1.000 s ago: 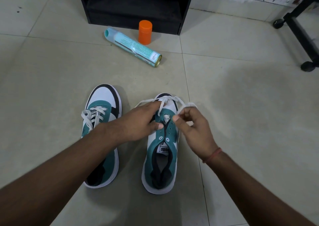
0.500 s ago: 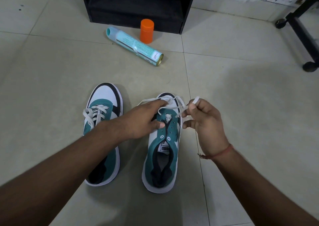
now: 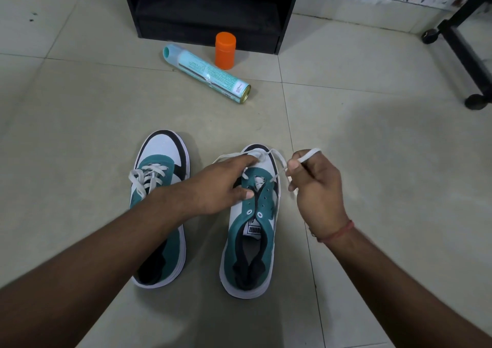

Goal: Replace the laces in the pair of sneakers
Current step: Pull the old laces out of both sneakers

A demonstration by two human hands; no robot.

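Observation:
Two teal, white and black sneakers stand side by side on the tiled floor. The left sneaker [image 3: 159,201] is laced with a white lace. The right sneaker [image 3: 253,228] has most eyelets bare; a white lace [image 3: 279,158] runs only through the eyelets near the toe. My left hand [image 3: 221,185] holds the right sneaker's front, fingers over the toe and thumb on the eyelet flap. To the right of the shoe, my right hand [image 3: 314,185] pinches one end of that lace, drawn out sideways from the shoe.
A teal spray can [image 3: 207,73] lies on the floor beyond the sneakers, with an orange cap [image 3: 225,50] standing behind it. A black cabinet [image 3: 210,7] is at the back. A black wheeled frame [image 3: 463,52] stands at the far right.
My right hand has moved from over the right sneaker's eyelets out to the right, drawing the lace end with it. My left hand stays on the shoe.

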